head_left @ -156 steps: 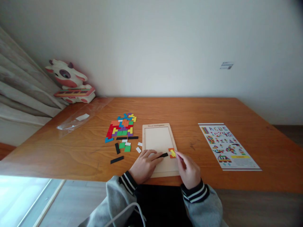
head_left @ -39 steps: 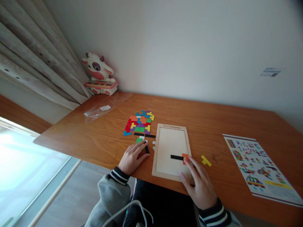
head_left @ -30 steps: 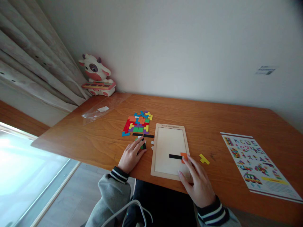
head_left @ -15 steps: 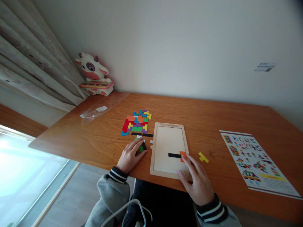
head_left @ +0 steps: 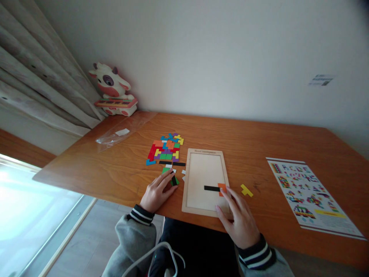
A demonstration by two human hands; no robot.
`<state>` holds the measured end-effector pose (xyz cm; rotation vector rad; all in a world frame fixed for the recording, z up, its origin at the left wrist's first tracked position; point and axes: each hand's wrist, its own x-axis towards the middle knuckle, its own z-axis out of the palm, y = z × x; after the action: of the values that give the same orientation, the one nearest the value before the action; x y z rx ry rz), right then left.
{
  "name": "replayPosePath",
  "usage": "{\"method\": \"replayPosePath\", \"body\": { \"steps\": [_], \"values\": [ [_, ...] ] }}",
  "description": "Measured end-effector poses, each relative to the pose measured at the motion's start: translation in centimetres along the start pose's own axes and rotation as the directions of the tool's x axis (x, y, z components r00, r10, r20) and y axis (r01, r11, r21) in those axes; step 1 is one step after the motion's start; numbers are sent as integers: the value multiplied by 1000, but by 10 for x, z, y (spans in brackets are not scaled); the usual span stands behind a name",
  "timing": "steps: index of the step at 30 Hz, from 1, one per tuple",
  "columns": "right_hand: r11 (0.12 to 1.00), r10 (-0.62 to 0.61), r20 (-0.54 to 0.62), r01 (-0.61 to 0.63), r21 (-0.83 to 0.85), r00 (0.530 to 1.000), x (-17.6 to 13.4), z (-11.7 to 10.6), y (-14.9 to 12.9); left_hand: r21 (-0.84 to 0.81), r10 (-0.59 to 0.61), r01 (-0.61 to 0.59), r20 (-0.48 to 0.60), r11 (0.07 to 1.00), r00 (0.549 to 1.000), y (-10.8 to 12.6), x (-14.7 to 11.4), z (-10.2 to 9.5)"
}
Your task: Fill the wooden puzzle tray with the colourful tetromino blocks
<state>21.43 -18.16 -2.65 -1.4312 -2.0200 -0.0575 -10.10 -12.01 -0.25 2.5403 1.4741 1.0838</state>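
Observation:
My left hand (head_left: 156, 191) is at the near end of the loose puzzle pieces. Its fingers and thumb close around a black bar-shaped piece (head_left: 174, 180), above green pieces (head_left: 165, 169) that the fingers partly cover. The wooden puzzle board (head_left: 184, 181), a pale tray with a raised frame, lies flat between my hands. On its surface a black bar (head_left: 211, 188) meets an orange piece (head_left: 221, 186) at the right side. My right hand (head_left: 242, 221) is open, its index fingertip at the orange piece and its thumb over the board's lower right.
Several colourful pieces (head_left: 165, 150) lie grouped left of the board. A yellow T-shaped piece (head_left: 246, 190) is to its right, with a printed pattern sheet (head_left: 314, 196) farther right. A plastic bag (head_left: 115, 136) and a cow toy keyboard (head_left: 115, 92) stand back left.
My left fingers have drawn together on the black bar, which has shifted slightly and turned steeper over the green pieces. My right hand and the pieces on the board keep their places.

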Motion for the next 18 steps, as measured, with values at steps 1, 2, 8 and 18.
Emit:
{"method": "replayPosePath", "body": {
  "steps": [1,2,8,18],
  "values": [
    [1000,2,1,-2,4,1000,0,0,0,-8,-7,7,-10,1000,1000,1,0,0],
    [1000,5,1,-5,7,1000,0,0,0,-20,-19,18,-26,1000,999,2,1,0],
    [1000,14,11,-15,9,1000,0,-1,0,-171,-24,14,-55,985,998,28,11,11],
    [999,30,12,-30,10,999,2,-3,-4,-232,135,-115,73,966,988,51,16,33]
  ]
}}
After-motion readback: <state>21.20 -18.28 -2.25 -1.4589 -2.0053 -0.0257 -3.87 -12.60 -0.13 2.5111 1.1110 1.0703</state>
